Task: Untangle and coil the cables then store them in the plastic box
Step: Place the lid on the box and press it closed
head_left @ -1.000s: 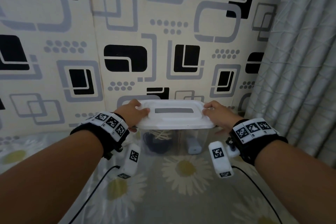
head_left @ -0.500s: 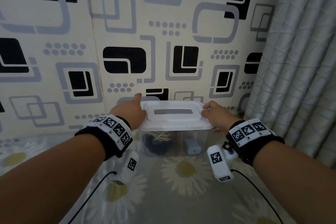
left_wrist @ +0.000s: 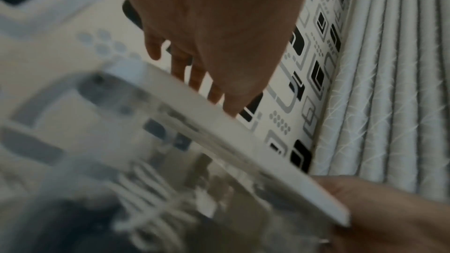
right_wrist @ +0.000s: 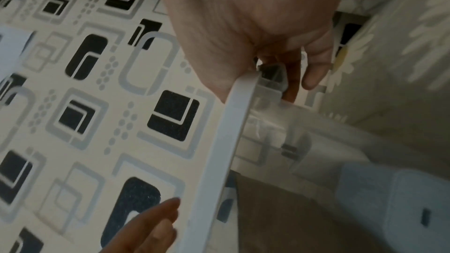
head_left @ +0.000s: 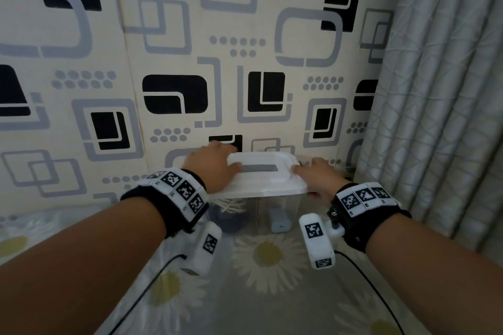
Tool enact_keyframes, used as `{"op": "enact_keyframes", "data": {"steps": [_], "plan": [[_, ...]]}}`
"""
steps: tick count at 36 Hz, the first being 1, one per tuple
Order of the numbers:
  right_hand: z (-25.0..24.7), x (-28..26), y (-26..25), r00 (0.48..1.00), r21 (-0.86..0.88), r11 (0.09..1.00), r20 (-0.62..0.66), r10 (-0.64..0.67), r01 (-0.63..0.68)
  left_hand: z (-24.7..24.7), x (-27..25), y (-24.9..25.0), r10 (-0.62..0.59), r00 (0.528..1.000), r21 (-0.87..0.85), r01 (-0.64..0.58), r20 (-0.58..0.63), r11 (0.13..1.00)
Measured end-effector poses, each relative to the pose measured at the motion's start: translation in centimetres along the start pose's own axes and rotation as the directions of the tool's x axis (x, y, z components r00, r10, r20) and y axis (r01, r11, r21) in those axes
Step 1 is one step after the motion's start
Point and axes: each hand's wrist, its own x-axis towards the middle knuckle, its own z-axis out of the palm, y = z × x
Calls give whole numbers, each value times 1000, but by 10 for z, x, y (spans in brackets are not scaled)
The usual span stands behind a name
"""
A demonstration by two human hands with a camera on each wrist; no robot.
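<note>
A clear plastic box [head_left: 261, 212] with a white lid [head_left: 261, 171] stands on the daisy-print cloth, close to the wall. Inside it lie a coiled white cable [head_left: 228, 207], a dark coil [head_left: 231, 223] and a pale blue adapter [head_left: 279, 221]. My left hand [head_left: 212, 166] lies flat on the lid's left part, its fingers [left_wrist: 180, 64] straight and reaching toward the back edge. My right hand [head_left: 318, 177] grips the box's right end, thumb on the lid and fingers [right_wrist: 314, 76] curled under the rim. The lid's edge [right_wrist: 219, 151] runs past the right palm.
The patterned wall [head_left: 245, 90] stands right behind the box. A grey curtain [head_left: 435, 117] hangs at the right. The daisy cloth [head_left: 266, 266] spreads in front of the box. Black wires [head_left: 152, 288] trail from both wrist cameras across it.
My left hand has left the lid's left end and slid up onto its top, toward the back. The right hand has kept its hold at the right end.
</note>
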Motion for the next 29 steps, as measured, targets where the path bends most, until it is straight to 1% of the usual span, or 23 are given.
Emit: {"op": "enact_keyframes", "data": {"steps": [3,5,6,10,13,14,16,20,25,29], "plan": [[0,1,6,995,142,985,47,90,-96,4,-3,30,112,987,-234,-83,113,969],[0,-2,6,990,193,973,86,110,-125,11,0,46,175,973,-310,-122,150,943],[1,-2,7,988,213,967,97,119,-137,13,2,53,183,971,-320,-126,155,939],[0,2,12,983,241,958,128,128,-156,19,10,73,177,967,-239,-130,186,962],[2,-5,13,982,279,946,141,128,-163,24,14,82,178,946,-68,-165,270,984],[2,-8,13,984,294,943,135,118,-154,27,16,83,174,945,-26,-174,276,984],[3,-12,13,987,307,942,126,97,-132,32,19,82,164,946,1,-171,279,985],[3,-14,14,994,294,953,97,47,-74,38,18,78,200,930,80,-235,309,969],[6,-10,17,998,284,958,58,37,-52,38,16,82,175,945,47,-195,278,980],[5,-10,15,998,275,960,58,31,-46,38,17,80,188,940,50,-211,284,976]]}}
